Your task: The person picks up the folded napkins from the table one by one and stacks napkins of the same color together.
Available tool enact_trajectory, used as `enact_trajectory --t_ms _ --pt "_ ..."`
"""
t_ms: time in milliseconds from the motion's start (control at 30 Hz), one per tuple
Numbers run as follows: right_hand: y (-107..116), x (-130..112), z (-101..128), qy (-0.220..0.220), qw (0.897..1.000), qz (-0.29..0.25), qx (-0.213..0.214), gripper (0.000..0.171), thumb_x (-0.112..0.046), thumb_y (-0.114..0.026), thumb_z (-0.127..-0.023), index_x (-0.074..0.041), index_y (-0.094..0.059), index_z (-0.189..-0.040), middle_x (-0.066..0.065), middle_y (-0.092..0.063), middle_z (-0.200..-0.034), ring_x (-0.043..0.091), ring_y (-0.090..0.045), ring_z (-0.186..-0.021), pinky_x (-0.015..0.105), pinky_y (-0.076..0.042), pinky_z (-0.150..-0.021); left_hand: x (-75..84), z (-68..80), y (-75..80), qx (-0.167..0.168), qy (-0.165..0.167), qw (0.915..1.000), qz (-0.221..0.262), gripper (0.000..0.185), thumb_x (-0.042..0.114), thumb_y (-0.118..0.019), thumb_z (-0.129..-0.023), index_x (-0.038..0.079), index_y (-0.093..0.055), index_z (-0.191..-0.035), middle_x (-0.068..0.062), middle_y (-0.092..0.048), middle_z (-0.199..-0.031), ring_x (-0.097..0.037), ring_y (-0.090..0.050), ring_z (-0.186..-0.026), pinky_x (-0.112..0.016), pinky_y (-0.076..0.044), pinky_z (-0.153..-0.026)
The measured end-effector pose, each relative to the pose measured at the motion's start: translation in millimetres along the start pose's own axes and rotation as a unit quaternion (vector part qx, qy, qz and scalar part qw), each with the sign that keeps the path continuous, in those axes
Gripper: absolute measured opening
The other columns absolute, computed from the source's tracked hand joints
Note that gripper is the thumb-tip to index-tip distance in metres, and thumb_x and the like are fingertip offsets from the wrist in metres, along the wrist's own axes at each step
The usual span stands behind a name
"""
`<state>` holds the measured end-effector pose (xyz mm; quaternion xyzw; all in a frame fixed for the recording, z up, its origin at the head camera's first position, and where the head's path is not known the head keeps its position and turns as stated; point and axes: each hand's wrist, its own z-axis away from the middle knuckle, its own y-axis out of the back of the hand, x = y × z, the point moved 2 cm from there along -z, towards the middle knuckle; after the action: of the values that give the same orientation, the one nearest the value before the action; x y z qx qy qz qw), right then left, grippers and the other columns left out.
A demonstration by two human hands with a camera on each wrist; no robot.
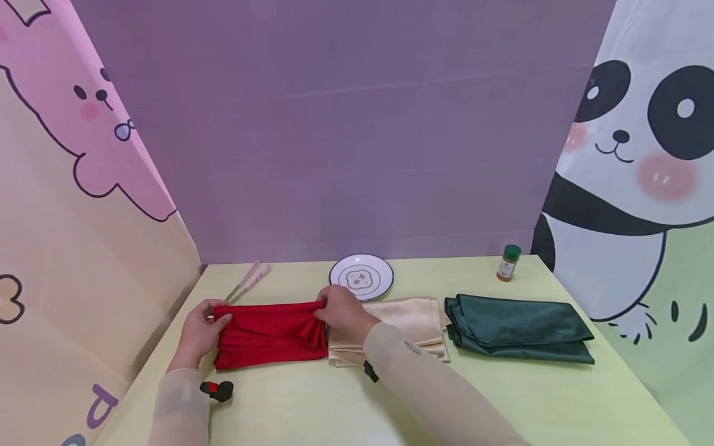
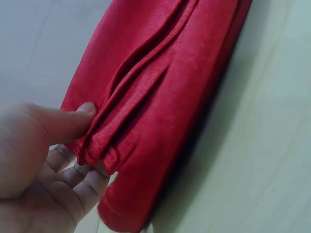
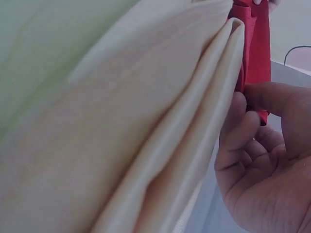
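Note:
A folded red cloth (image 1: 270,334) lies on the pale yellow table (image 1: 346,402) at the left. My left hand (image 1: 203,328) pinches its left end, thumb on top of the gathered folds (image 2: 121,121). My right hand (image 1: 343,313) pinches the cloth's right end (image 3: 255,43), thumb and fingers around the red edge. A folded cream satin cloth (image 1: 404,328) lies just right of the red one, partly under my right wrist; it fills the right wrist view (image 3: 121,131). A folded dark green cloth (image 1: 519,328) lies farther right.
A white plate (image 1: 361,277) with a dark rim sits behind the cloths. Pale chopsticks (image 1: 248,282) lie at the back left. A small spice jar (image 1: 509,262) with a green lid stands at the back right. Printed curtain walls close in both sides.

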<state>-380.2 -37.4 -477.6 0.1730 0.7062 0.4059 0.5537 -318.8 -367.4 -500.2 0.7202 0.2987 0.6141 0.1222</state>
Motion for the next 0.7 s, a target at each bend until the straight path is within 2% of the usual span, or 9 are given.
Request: enact_trajectory --t_ms 133,333,567,700 --pt "1.4 -1.0 0.4 0.009 1.0 -0.006 -0.006 0.006 -0.012 -0.075 -0.093 -0.014 -0.071 -0.088 -0.006 -0.065 -0.079 0.014 -0.059 -0.078 0.029 -0.052 -0.072 -2.1 -2.4 -2.1 -0.006 0.01 0.9999 -0.004 0.03 0.002 -0.067 -0.101 0.0 -0.063 -0.131 -0.025 -0.067 -0.124 -0.029 -0.059 -0.102 -0.024 -0.046 -0.081" --pt "2.3 -1.9 -0.1 0.018 1.0 -0.003 -0.008 0.003 -0.012 -0.073 -0.093 -0.01 -0.072 -0.092 -0.005 -0.065 -0.082 0.015 -0.059 -0.081 0.03 -0.052 -0.075 -4.1 -5.2 -3.5 -0.001 0.008 0.9998 -0.019 0.031 -0.001 -0.064 -0.101 0.0 -0.062 -0.132 -0.024 -0.068 -0.118 -0.029 -0.057 -0.095 -0.031 -0.046 -0.079" --pt "-0.3 -2.2 -1.3 0.02 1.0 0.014 -0.002 0.007 -0.012 -0.072 -0.095 -0.015 -0.072 -0.088 -0.007 -0.065 -0.082 0.014 -0.059 -0.081 0.03 -0.053 -0.076 -5.4 -5.3 -4.8 -0.002 0.013 0.9994 -0.032 0.036 0.002 -0.066 -0.099 -0.002 -0.061 -0.135 -0.027 -0.067 -0.122 -0.038 -0.063 -0.107 -0.044 -0.05 -0.092" --pt "-0.9 -2.5 -1.5 0.025 0.999 0.026 0.005 0.009 -0.011 -0.07 -0.094 -0.016 -0.072 -0.088 -0.007 -0.065 -0.08 0.014 -0.059 -0.08 0.029 -0.053 -0.075 -5.7 -4.6 -5.3 -0.001 0.017 0.999 -0.041 0.037 0.001 -0.067 -0.098 -0.003 -0.061 -0.135 -0.028 -0.068 -0.121 -0.041 -0.065 -0.109 -0.048 -0.051 -0.095"
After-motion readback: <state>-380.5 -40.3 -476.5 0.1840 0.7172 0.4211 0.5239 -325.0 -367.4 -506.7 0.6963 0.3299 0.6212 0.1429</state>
